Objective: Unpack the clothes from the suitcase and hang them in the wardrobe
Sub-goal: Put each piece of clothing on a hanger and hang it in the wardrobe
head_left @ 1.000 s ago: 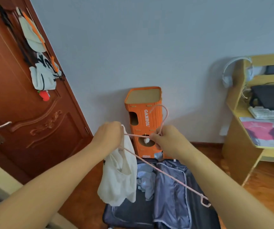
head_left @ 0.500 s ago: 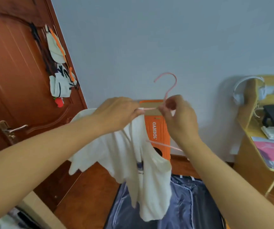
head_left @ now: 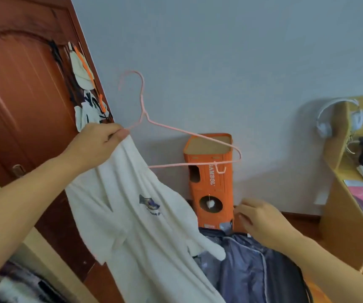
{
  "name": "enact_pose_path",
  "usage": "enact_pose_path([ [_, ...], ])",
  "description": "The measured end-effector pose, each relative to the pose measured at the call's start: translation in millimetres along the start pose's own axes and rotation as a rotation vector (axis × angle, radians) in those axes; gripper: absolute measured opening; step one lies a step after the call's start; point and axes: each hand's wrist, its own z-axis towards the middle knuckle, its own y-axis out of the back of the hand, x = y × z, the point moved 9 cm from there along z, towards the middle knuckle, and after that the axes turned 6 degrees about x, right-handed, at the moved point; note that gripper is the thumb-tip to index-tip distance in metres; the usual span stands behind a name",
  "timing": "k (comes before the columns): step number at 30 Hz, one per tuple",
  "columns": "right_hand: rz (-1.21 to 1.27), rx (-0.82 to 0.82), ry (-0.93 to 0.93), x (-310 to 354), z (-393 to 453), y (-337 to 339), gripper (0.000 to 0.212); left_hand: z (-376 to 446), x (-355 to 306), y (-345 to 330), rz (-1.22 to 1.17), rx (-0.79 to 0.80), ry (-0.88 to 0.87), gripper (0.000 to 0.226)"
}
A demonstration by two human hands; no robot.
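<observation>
My left hand [head_left: 97,141] pinches the left end of a pink wire hanger [head_left: 176,130] together with the shoulder of a white shirt [head_left: 136,226], which hangs down from that end with a blue logo on its chest. The hanger's right arm sticks out bare over the orange box. My right hand [head_left: 261,221] hovers lower right, fingers loosely curled, holding nothing, just above the open dark blue suitcase [head_left: 252,270] on the floor.
An orange cardboard cat box [head_left: 211,186] stands against the grey wall. A brown door [head_left: 23,101] with caps hanging on it is at left. A wooden desk [head_left: 346,193] with white headphones stands at right. Dark bedding shows bottom left.
My right hand has let go of the hanger and dropped toward the suitcase. My left hand has swung the hanger and shirt left and up; the shirt now hangs open.
</observation>
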Motion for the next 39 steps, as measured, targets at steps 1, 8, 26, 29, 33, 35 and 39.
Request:
enact_pose_path([
  [1, 0.095, -0.006, 0.063, 25.1, 11.1, 1.5, 0.029, -0.4, -3.4, 2.2, 0.022, 0.004, -0.019, 0.052],
  [8, 0.844, -0.041, 0.125, 167.5, 110.3, 17.5, 0.055, 0.4, -62.9, 12.7, 0.179, 0.035, -0.226, 0.038],
  [26, 0.0, -0.007, 0.412, 105.1, 63.3, 17.8, 0.043, -74.8, 59.7, 37.7, 0.255, 0.028, 0.002, 0.059],
  [29, -0.17, -0.044, 0.465, 94.9, 67.9, 52.4, 0.045, -83.7, 45.4, 21.6, 0.23, -0.058, -0.086, 0.063],
  [33, -0.194, -0.121, 0.404, 67.7, 74.8, 63.8, 0.044, -76.8, 36.1, 19.7, 0.002, -0.166, -0.058, 0.057],
  [35, -0.167, -0.131, 0.411, 64.9, 68.1, 63.9, 0.041, -72.3, 33.2, 18.0, -0.023, -0.185, -0.079, 0.061],
  [39, -0.155, -0.206, 0.416, 57.6, 61.1, 85.1, 0.041, -72.1, 42.2, 2.7, 0.062, -0.109, -0.113, 0.069],
])
